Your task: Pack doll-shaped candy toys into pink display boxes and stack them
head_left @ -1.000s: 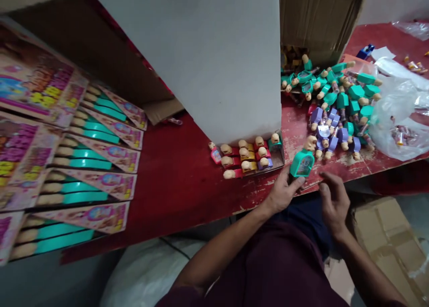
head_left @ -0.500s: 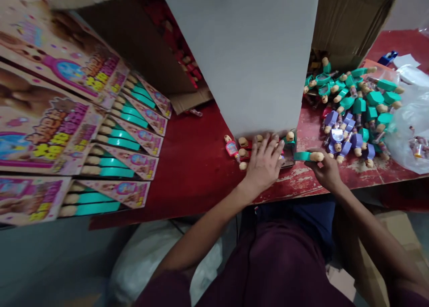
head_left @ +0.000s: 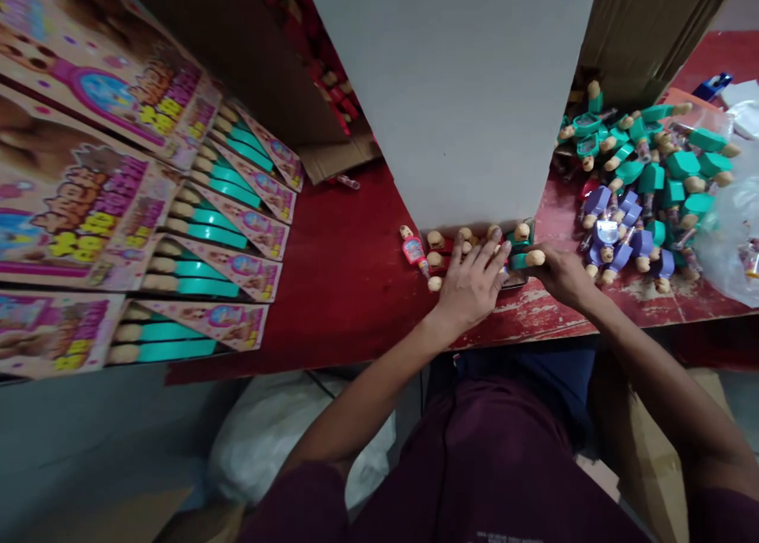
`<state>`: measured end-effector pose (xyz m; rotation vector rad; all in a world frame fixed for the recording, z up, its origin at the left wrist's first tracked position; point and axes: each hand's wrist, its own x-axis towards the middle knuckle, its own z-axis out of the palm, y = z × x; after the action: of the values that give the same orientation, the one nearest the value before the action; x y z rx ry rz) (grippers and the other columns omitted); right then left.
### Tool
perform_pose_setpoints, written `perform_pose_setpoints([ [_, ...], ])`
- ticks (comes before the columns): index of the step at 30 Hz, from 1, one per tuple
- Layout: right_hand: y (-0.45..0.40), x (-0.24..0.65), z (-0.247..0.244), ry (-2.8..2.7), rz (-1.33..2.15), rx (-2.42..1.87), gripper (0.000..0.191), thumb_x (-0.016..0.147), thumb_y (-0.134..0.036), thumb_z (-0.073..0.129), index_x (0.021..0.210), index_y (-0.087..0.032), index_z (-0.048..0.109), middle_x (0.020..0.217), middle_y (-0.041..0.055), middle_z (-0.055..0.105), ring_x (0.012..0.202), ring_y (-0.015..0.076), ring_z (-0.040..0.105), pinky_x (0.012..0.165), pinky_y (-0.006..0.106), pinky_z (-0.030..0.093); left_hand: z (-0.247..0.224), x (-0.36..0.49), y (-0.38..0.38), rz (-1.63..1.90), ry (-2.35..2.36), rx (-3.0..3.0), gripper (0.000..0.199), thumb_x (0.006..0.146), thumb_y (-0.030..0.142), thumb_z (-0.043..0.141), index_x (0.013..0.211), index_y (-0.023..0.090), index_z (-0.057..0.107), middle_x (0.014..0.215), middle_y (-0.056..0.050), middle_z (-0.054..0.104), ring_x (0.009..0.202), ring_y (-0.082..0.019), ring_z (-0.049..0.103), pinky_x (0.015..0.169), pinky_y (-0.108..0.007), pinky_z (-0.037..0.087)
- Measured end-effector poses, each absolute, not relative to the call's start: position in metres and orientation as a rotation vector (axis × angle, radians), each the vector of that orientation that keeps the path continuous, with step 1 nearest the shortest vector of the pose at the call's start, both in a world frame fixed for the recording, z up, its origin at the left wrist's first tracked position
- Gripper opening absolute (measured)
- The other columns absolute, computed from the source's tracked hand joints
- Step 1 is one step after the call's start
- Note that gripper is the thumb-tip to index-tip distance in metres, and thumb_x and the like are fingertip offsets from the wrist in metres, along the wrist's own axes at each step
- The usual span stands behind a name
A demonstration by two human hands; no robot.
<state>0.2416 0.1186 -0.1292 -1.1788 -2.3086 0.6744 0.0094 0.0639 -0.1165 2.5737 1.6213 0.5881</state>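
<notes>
My left hand (head_left: 470, 288) rests flat, fingers spread, over the toys lined up in a small display box (head_left: 515, 285). A tall white panel (head_left: 474, 100) rises behind this box. In my right hand (head_left: 562, 276) is a teal toy with a tan animal-shaped head (head_left: 534, 258), held at the box's right end beside another teal toy (head_left: 522, 233). Tan heads and bits of red show around my left fingers, which hide part of the row. A red toy (head_left: 413, 250) leans at the box's left end.
Loose teal toys (head_left: 683, 164) and purple toys (head_left: 620, 250) are heaped at the right, by a clear plastic bag (head_left: 726, 250). Filled printed display boxes (head_left: 107, 211) stand at the left. Behind are cardboard cartons (head_left: 637, 25) on the red table (head_left: 344, 290).
My right hand has brought the teal toy left, from beside the box to its right end. My left hand stays on the toys. The view has shifted slightly.
</notes>
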Motion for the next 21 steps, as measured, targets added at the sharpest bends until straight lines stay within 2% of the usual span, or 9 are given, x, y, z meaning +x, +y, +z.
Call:
perform_pose_setpoints([
  [4,0.131,0.234,-0.137,-2.364,0.657,-1.284,0.014,0.095,-0.029,0.064,0.104,-0.019,0.07,0.093,0.0089,0.075,0.08,0.0245,0.068,0.07,0.031,0.049,-0.117,0.008,0.063,0.626,1.599,2.587,0.05,0.108,0.034,0.038,0.153,0.015,0.048,0.164,-0.013,0.041,0.142,-0.029,0.053,0.131,-0.059,0.016],
  [6,0.13,0.232,-0.146,-2.348,0.624,-1.271,0.012,0.094,-0.027,0.065,0.101,-0.019,0.069,0.094,0.0093,0.075,0.081,0.0249,0.067,0.072,0.032,0.049,-0.118,0.008,0.062,0.658,1.584,2.589,0.05,0.108,0.034,0.039,0.152,0.015,0.049,0.163,-0.013,0.042,0.142,-0.028,0.053,0.131,-0.058,0.015],
  [8,0.123,0.231,-0.157,-2.274,0.557,-1.232,0.019,0.095,-0.028,0.064,0.11,-0.019,0.068,0.103,0.0116,0.074,0.084,0.0253,0.067,0.075,0.035,0.051,-0.119,0.008,0.062,0.688,1.576,2.578,0.05,0.107,0.034,0.039,0.153,0.016,0.049,0.163,-0.013,0.043,0.142,-0.028,0.053,0.131,-0.058,0.015],
  [12,0.104,0.225,-0.171,-2.003,0.395,-1.236,0.037,0.098,-0.035,0.06,0.131,-0.019,0.057,0.124,0.0155,0.067,0.075,0.0205,0.064,0.076,0.038,0.056,-0.122,0.008,0.062,0.714,1.562,2.557,0.05,0.107,0.035,0.038,0.153,0.018,0.048,0.162,-0.012,0.044,0.14,-0.028,0.055,0.131,-0.059,0.014],
  [14,0.101,0.218,-0.173,-1.955,0.363,-1.268,0.034,0.099,-0.037,0.059,0.127,-0.019,0.057,0.117,0.014,0.067,0.077,0.0209,0.064,0.076,0.038,0.057,-0.122,0.009,0.062,0.713,1.567,2.553,0.05,0.108,0.034,0.038,0.154,0.017,0.048,0.162,-0.012,0.044,0.14,-0.028,0.055,0.131,-0.059,0.013],
  [17,0.104,0.206,-0.17,-1.973,0.342,-1.394,0.024,0.098,-0.037,0.059,0.115,-0.019,0.059,0.106,0.0125,0.066,0.089,0.0253,0.065,0.082,0.04,0.057,-0.122,0.009,0.062,0.709,1.575,2.543,0.051,0.107,0.034,0.038,0.155,0.017,0.047,0.162,-0.013,0.043,0.14,-0.028,0.055,0.131,-0.059,0.014],
  [19,0.106,0.203,-0.166,-2.001,0.342,-1.464,0.022,0.098,-0.036,0.06,0.111,-0.018,0.06,0.106,0.0135,0.064,0.096,0.027,0.064,0.084,0.041,0.056,-0.122,0.009,0.062,0.715,1.562,2.545,0.052,0.107,0.034,0.039,0.156,0.019,0.046,0.162,-0.012,0.043,0.141,-0.029,0.055,0.131,-0.059,0.016],
  [21,0.106,0.209,-0.163,-2.044,0.359,-1.457,0.021,0.098,-0.036,0.062,0.112,-0.02,0.06,0.108,0.0119,0.065,0.094,0.0247,0.064,0.083,0.037,0.056,-0.123,0.008,0.062,0.734,1.549,2.561,0.052,0.107,0.033,0.041,0.157,0.02,0.044,0.162,-0.012,0.042,0.141,-0.029,0.055,0.13,-0.059,0.016],
])
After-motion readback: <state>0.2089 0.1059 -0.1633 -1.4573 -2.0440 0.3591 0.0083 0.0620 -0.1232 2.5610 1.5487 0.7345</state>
